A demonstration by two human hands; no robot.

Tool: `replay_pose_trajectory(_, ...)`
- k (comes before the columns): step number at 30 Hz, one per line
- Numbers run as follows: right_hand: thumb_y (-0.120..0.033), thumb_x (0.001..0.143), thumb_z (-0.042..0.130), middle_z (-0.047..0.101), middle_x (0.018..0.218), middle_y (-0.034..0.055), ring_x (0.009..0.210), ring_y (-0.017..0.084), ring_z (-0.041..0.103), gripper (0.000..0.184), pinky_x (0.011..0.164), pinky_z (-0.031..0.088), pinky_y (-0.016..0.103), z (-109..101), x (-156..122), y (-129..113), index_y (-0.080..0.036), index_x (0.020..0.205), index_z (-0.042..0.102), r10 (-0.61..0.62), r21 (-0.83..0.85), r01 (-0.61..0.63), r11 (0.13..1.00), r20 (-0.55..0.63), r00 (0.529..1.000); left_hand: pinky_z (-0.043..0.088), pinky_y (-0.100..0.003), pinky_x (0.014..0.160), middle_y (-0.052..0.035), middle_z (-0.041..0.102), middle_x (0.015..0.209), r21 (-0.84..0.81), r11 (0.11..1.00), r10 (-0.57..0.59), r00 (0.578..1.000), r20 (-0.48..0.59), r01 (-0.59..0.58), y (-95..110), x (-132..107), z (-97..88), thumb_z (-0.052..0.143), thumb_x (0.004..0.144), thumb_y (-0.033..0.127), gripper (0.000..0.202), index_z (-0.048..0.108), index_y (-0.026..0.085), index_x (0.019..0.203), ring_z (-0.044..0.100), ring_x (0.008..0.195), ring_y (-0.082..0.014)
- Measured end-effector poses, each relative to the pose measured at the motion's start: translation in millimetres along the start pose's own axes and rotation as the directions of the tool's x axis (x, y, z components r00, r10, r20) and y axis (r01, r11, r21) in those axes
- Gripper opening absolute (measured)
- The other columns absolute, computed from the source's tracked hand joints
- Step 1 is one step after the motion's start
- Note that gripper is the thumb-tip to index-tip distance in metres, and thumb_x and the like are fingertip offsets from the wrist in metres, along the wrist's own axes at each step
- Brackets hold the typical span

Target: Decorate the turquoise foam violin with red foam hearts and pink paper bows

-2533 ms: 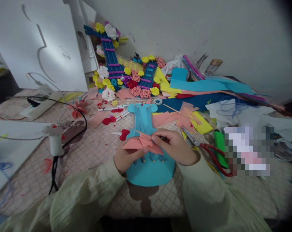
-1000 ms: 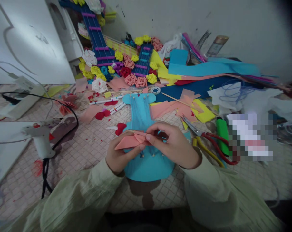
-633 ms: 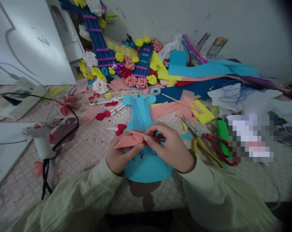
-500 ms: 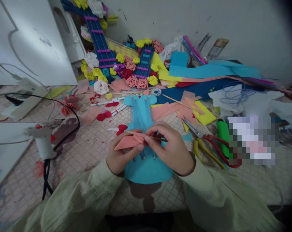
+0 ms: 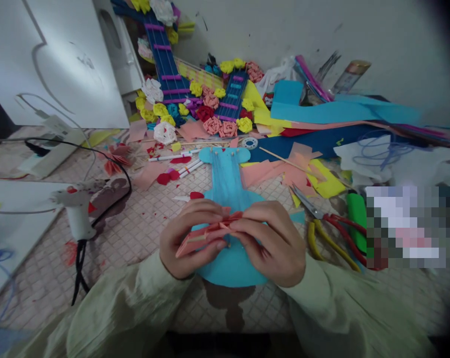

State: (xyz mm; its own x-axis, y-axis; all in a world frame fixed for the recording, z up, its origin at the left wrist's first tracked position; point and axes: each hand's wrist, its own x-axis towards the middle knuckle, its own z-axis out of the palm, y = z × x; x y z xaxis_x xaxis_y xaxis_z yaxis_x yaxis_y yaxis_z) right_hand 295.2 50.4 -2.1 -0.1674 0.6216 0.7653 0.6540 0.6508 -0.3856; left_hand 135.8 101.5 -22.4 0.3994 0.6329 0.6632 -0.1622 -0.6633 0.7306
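Note:
My left hand (image 5: pixel 180 238) pinches a folded piece of salmon-pink paper (image 5: pixel 200 239) between thumb and fingers. At the paper's right end, the fingertips of my right hand (image 5: pixel 273 241) are closed on its gathered folds. A pale narrow strip shows along the paper's near side; whether it is a stick or a paper edge I cannot tell. Beneath both hands lies a light-blue guitar-shaped cutout (image 5: pixel 228 271) with thin strings running down its neck. The hands cover the middle of the cutout.
A glue gun (image 5: pixel 78 209) stands on the left, its cable near a power strip (image 5: pixel 49 144). Red-handled scissors (image 5: pixel 322 214) and yellow-handled pliers (image 5: pixel 316 243) lie right. Dark-blue paper guitars (image 5: pixel 169 74) with paper flowers lean at the back. Pink paper scraps (image 5: pixel 264 171) lie around.
The pink paper has been turned, and its folds now face up between the hands. The thin stick seen across it earlier no longer shows clearly. The whole view has shifted slightly.

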Motion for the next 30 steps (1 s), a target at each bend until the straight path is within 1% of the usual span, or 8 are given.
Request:
replay_pose_trajectory(3,-0.009,0.074,0.060,0.059,0.081,0.0051,0.078,0.017,0.054,0.018,0.067,0.047,0.032,1.2,-1.2,0.0,-0.017,0.089,0.058,-0.005,-0.001,0.005,1.000,0.010,1.000,0.044,-0.042,0.084,-0.0051,0.063,0.091,0.005,0.998,0.060,0.998,0.022,-0.060,-0.4,0.1,-2.5,0.066,0.065,0.012,0.031,0.059,0.020,0.094,0.058,0.088,-0.0207)
replay_pose_trajectory(8,-0.009,0.074,0.060,0.060,0.081,0.0046,0.077,0.017,0.054,0.018,0.066,0.048,0.032,2.1,-2.0,0.6,-0.017,0.089,0.058,-0.015,-0.012,0.015,1.000,0.016,1.000,0.044,-0.040,0.083,-0.0034,0.063,0.087,0.053,0.998,0.044,0.999,-0.009,-0.043,0.6,0.6,-2.1,0.064,0.068,0.013,0.018,0.060,0.020,0.084,0.057,0.086,-0.0188)
replay_pose_trajectory(12,-0.011,0.076,0.058,0.060,0.080,0.0042,0.077,0.017,0.055,0.017,0.065,0.048,0.032,2.4,-1.8,0.7,-0.020,0.090,0.058,0.006,-0.005,-0.006,1.000,0.013,1.000,0.045,-0.039,0.082,-0.0032,0.063,0.087,0.077,0.997,0.029,1.000,-0.004,-0.029,0.4,0.5,-2.7,0.064,0.068,0.012,0.018,0.060,0.021,0.083,0.057,0.086,-0.0186)
replay_pose_trajectory(15,-0.012,0.076,0.057,0.059,0.080,0.0043,0.076,0.016,0.054,0.015,0.065,0.048,0.031,2.4,-0.5,0.9,-0.019,0.090,0.058,0.027,0.019,-0.028,0.999,0.017,0.999,0.045,-0.040,0.082,-0.0040,0.063,0.089,0.079,0.997,0.009,1.000,0.018,-0.011,0.7,0.9,-3.2,0.067,0.065,0.015,0.029,0.059,0.022,0.091,0.057,0.088,-0.0204)
replay_pose_trajectory(18,-0.011,0.076,0.056,0.058,0.080,0.0040,0.075,0.015,0.055,0.014,0.065,0.048,0.030,1.9,1.6,1.6,-0.018,0.088,0.058,0.100,0.044,-0.102,0.994,0.036,0.994,0.046,-0.039,0.082,-0.0063,0.063,0.094,0.102,0.992,-0.084,0.995,0.046,0.079,2.5,2.1,-1.9,0.071,0.061,0.016,0.043,0.057,0.021,0.102,0.057,0.092,-0.0214)
replay_pose_trajectory(21,-0.012,0.078,0.053,0.058,0.078,0.0033,0.074,0.014,0.055,0.011,0.064,0.048,0.028,1.9,3.3,2.9,-0.019,0.085,0.058,0.184,0.073,-0.188,0.979,0.063,0.981,0.050,-0.034,0.077,-0.0054,0.065,0.091,0.117,0.980,-0.164,0.986,0.042,0.158,4.2,2.7,0.4,0.067,0.065,0.014,0.033,0.060,0.021,0.097,0.059,0.088,-0.0193)
replay_pose_trajectory(23,-0.013,0.079,0.052,0.057,0.078,0.0032,0.074,0.014,0.055,0.009,0.063,0.048,0.028,2.6,3.7,3.7,-0.019,0.083,0.058,0.235,0.093,-0.242,0.966,0.087,0.968,0.051,-0.033,0.075,-0.0044,0.066,0.089,0.109,0.979,-0.177,0.984,0.018,0.174,4.0,2.3,1.4,0.066,0.067,0.013,0.027,0.062,0.022,0.091,0.061,0.085,-0.0185)
replay_pose_trajectory(30,-0.018,0.080,0.052,0.056,0.077,0.0026,0.071,0.012,0.054,0.005,0.061,0.046,0.025,5.9,2.6,6.7,-0.018,0.080,0.057,0.389,0.125,-0.409,0.904,0.159,0.907,0.051,-0.030,0.073,-0.0016,0.067,0.090,0.072,0.959,-0.275,0.962,0.002,0.274,1.3,3.2,2.1,0.065,0.067,0.012,0.026,0.063,0.024,0.090,0.061,0.084,-0.0174)
